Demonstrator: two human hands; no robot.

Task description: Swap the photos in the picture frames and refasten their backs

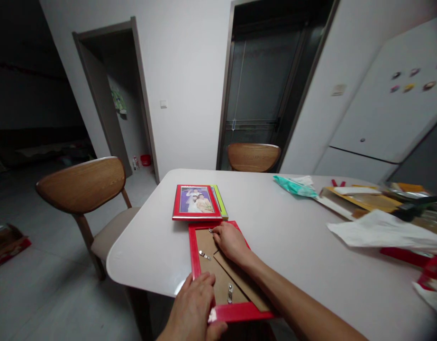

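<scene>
A red picture frame (194, 255) lies face down near the table's front edge, its brown backing board (218, 274) showing with small metal clips. My right hand (231, 241) rests on the backing near the frame's far edge, fingers curled at a clip by the top rim. My left hand (192, 308) presses on the frame's near left corner, fingers bent over the rim. Beyond it, a second red frame (196, 202) lies face up with a photo of people in it, stacked on a green-edged frame (220, 201).
The white table (293, 237) carries a teal bag (295, 186), papers (378, 229), cardboard and red pieces at the right. Wooden chairs stand at the left (83, 184) and far side (253, 156). A white fridge (389, 109) stands at the back right.
</scene>
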